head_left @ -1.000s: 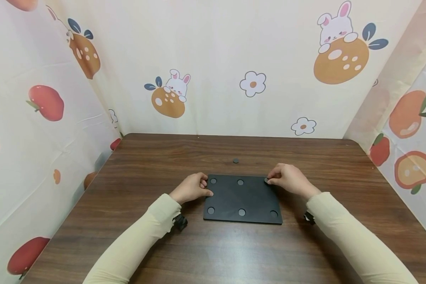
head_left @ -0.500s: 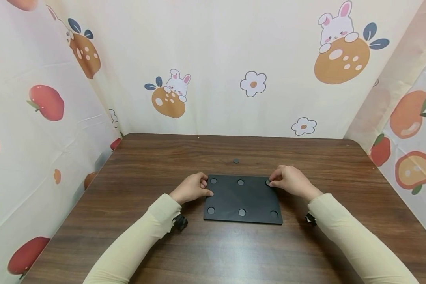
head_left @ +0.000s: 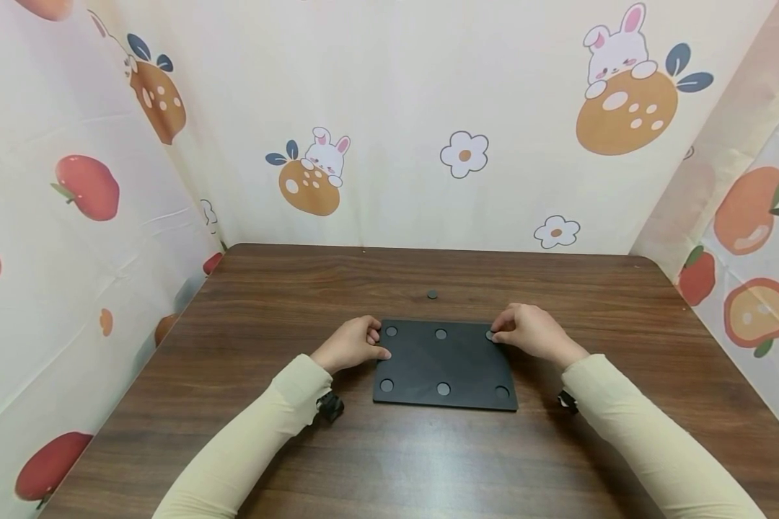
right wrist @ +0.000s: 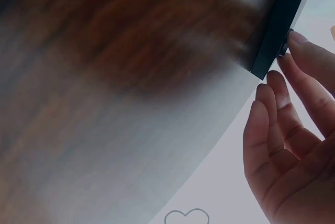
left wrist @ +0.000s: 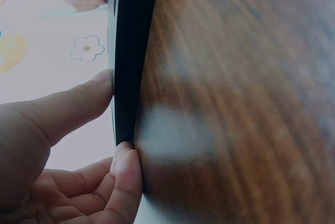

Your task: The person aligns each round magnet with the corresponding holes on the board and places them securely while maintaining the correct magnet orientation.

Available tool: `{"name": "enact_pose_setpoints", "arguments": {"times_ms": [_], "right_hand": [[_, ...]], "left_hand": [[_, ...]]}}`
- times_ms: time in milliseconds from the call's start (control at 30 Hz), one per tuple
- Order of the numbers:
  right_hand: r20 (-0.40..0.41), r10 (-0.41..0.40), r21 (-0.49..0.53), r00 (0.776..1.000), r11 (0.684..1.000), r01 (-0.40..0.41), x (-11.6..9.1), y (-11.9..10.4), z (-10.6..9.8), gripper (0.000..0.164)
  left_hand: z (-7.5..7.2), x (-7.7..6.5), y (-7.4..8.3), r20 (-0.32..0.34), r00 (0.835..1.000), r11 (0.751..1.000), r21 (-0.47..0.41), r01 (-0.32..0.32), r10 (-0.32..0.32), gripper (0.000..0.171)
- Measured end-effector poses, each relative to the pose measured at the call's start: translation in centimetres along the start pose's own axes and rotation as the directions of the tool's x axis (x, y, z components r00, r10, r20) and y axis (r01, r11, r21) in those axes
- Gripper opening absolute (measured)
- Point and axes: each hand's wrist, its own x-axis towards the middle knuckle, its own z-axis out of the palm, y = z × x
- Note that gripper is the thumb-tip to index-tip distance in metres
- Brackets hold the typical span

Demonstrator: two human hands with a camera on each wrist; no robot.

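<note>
A flat black rectangular board lies on the table, with several round recesses along its near and far edges. My left hand grips its left edge; in the left wrist view the thumb presses on the top face while curled fingers bear on the side. At the far right corner, my right hand pinches a small dark disc between thumb and index finger. In the right wrist view that disc stands slightly proud of the board's top, its other fingers hanging beyond the corner.
Another small dark disc lies on the wooden table behind the board. A patterned curtain rises at the table's back edge and along both sides. A black wrist camera sits under the left cuff.
My right hand has shifted slightly right and toward me with the disc, onto the board's corner recess, then stayed there. The left hand and board have kept their place.
</note>
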Motion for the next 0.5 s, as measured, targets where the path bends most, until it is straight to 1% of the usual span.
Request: {"name": "enact_pose_setpoints", "arguments": {"times_ms": [333, 500], "right_hand": [[0.01, 0.026, 0.019, 1.0, 0.999, -0.026, 0.06, 0.13, -0.01, 0.009], [0.021, 0.021, 0.021, 1.0, 1.0, -0.021, 0.04, 0.17, -0.08, 0.01]], "left_hand": [[0.02, -0.06, 0.05, 0.001, 1.0, 1.0, 0.001, 0.001, -0.001, 0.062], [0.08, -0.01, 0.02, -0.007, 1.0, 1.0, 0.009, -0.004, 0.004, 0.061]]}}
